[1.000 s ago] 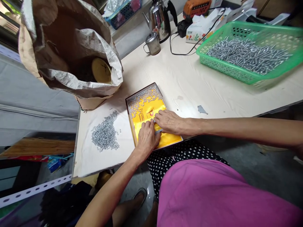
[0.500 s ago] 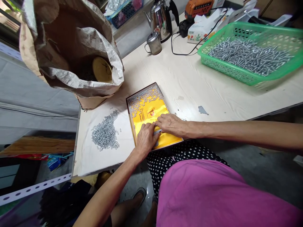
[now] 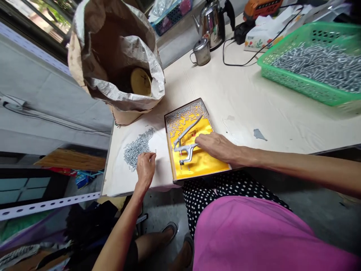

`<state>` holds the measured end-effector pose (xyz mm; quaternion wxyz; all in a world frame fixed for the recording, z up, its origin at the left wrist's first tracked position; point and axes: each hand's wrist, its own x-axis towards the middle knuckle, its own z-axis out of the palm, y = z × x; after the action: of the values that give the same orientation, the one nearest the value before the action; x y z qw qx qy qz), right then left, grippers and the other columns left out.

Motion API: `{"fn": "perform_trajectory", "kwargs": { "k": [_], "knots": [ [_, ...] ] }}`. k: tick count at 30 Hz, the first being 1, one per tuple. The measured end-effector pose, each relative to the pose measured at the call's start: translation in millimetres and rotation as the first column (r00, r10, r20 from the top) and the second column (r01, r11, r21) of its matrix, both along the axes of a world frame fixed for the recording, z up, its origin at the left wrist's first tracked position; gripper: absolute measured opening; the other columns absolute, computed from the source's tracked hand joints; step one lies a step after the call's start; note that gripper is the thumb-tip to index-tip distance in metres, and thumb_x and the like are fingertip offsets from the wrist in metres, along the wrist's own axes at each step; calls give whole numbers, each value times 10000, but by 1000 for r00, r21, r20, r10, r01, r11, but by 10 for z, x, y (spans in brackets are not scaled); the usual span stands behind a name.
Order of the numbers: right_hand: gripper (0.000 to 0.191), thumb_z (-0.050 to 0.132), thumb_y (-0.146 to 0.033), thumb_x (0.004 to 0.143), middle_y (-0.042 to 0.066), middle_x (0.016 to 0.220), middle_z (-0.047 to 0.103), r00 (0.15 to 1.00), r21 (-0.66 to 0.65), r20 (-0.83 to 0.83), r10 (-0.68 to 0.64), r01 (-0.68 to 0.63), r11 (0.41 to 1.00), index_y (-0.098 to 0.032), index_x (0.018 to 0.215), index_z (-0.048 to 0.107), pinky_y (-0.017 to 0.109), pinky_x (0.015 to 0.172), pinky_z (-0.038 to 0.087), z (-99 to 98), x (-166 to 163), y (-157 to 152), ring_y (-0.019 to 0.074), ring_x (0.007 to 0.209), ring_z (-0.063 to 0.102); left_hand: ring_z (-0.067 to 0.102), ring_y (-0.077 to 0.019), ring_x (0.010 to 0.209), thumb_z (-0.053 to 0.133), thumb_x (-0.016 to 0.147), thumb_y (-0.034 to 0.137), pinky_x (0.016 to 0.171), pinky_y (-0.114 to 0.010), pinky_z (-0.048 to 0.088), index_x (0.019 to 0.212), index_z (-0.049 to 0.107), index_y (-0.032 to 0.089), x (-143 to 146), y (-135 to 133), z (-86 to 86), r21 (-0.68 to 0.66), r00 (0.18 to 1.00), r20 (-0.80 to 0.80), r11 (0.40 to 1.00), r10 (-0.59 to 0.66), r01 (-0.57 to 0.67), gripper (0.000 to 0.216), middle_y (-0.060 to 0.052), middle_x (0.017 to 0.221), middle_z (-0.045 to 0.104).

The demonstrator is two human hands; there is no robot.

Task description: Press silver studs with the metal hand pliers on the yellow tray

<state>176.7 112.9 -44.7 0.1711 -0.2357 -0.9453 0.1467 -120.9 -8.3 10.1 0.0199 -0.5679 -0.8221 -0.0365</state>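
Note:
My right hand [image 3: 214, 146] is closed around one handle of grey metal pliers [image 3: 184, 145], whose other handle stands spread away from it. The pliers are over a shallow box [image 3: 171, 165] lined with a yellow printed sheet [image 3: 208, 162]. Small silvery metal pins [image 3: 183, 116] lie scattered at the box's far end. My left hand [image 3: 145, 169] is at the edge of a pile of similar pins [image 3: 137, 148] on the table, left of the box. Its thumb and fingertips are pinched together, and whatever may be between them is too small to make out.
A large open paper sack [image 3: 121, 109] stands behind the pile. At the back are a metal cup [image 3: 202, 52], a kettle [image 3: 210, 24], a black cable [image 3: 239, 64] and a tissue box [image 3: 254, 43]. A green basket [image 3: 299, 84] of metal pieces sits at right.
My left hand has left the box and moved left to the pin pile. The pliers, mostly hidden under both hands before, now show with spread handles in my right hand. The view has shifted.

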Motion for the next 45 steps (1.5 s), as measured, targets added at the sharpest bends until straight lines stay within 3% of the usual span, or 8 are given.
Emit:
{"fn": "perform_trajectory", "kwargs": {
  "k": [7, 17, 24, 29, 31, 35, 40, 45],
  "knots": [
    [165, 422, -142, 1014, 68, 905, 628, 970, 155, -46, -240, 244, 957, -182, 987, 580, 324, 599, 283, 210, 57, 182, 187, 721, 532, 606, -282, 1016, 476, 955, 258, 896, -366, 455, 941, 760, 162, -341, -172, -176, -72, 992, -52, 991, 112, -116, 300, -122, 1005, 715],
    [159, 427, -110, 1012, 34, 878, 623, 1000, 165, -7, 21, -20, 986, -203, 956, 542, 315, 715, 333, -52, 139, -158, 182, 753, 538, 551, -313, 1076, 476, 973, 224, 843, -384, 457, 890, 756, 157, -191, 324, -359, -96, 994, -107, 994, 33, -44, 300, -151, 1005, 665],
    [157, 432, -124, 1014, 45, 884, 635, 1000, 122, -19, 0, 2, 993, -193, 952, 559, 323, 736, 302, -91, 156, -145, 194, 782, 539, 662, -245, 888, 565, 895, 250, 848, -347, 487, 872, 720, 168, 55, 254, -57, 44, 968, 239, 995, 78, -91, 176, -78, 906, 724],
    [180, 423, -139, 1026, 61, 892, 646, 990, 191, -45, -136, 142, 971, -186, 963, 585, 329, 696, 284, 74, 202, -22, 192, 782, 537, 653, -178, 683, 589, 877, 312, 665, -261, 481, 841, 669, 201, 644, -51, 87, -98, 752, 659, 993, 21, 59, 141, -14, 747, 702],
    [195, 415, -161, 1040, 61, 883, 642, 981, 206, -67, -180, 190, 960, -183, 950, 587, 328, 686, 288, 120, 212, 13, 190, 767, 533, 639, -173, 677, 553, 895, 266, 646, -255, 462, 817, 627, 201, 820, -112, 49, -171, 730, 684, 972, -1, 162, 126, -17, 731, 684],
    [245, 382, -210, 1067, 56, 868, 636, 975, 206, -114, -190, 210, 956, -179, 934, 586, 325, 676, 300, 160, 240, 13, 184, 744, 526, 623, -193, 730, 508, 921, 198, 680, -283, 456, 788, 554, 209, 915, -3, 3, -199, 868, 488, 956, -94, 215, 141, -46, 780, 654],
    [253, 361, -180, 1068, 50, 863, 636, 981, 191, -125, -147, 169, 967, -184, 944, 582, 325, 677, 289, 141, 288, -74, 183, 757, 522, 627, -197, 900, 512, 926, 233, 783, -304, 517, 863, 591, 203, 783, 272, 242, 248, 899, 378, 960, -220, 131, 106, -77, 956, 661],
    [229, 387, -131, 1046, 46, 853, 629, 991, 145, -102, -82, 97, 985, -182, 940, 584, 324, 704, 293, 58, 238, -161, 183, 752, 506, 612, -140, 573, 641, 856, 353, 577, -248, 512, 822, 639, 164, 823, 184, 329, 42, 646, 763, 994, 34, -103, 192, -13, 659, 645]
  ]
}}
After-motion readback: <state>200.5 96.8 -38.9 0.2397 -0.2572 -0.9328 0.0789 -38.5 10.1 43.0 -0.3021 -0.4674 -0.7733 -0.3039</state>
